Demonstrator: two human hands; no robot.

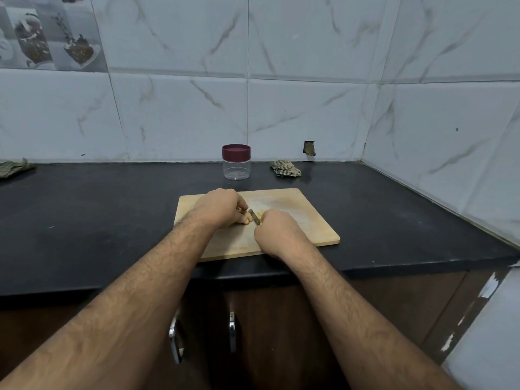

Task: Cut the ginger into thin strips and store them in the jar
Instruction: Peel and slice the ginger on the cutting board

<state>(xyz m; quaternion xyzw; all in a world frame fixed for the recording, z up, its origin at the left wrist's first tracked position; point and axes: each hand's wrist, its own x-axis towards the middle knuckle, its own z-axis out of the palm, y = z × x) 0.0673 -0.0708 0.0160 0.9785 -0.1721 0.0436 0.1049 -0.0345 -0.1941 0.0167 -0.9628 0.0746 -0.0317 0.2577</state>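
Observation:
A wooden cutting board (304,220) lies on the black counter. My left hand (218,208) rests on the board with fingers curled over a piece of ginger (245,220), mostly hidden under them. My right hand (277,230) grips a knife (254,216); its handle is hidden in the fist and the blade stands right beside my left fingertips. A small heap of yellowish ginger strips (261,212) lies just beyond the blade. A clear plastic jar (236,167) with a maroon lid on it stands behind the board near the wall.
A crumpled checked cloth (285,168) lies to the right of the jar, another cloth (14,167) at the far left. Tiled walls close the back and the right side. Cabinet doors with metal handles (176,336) sit below the counter edge.

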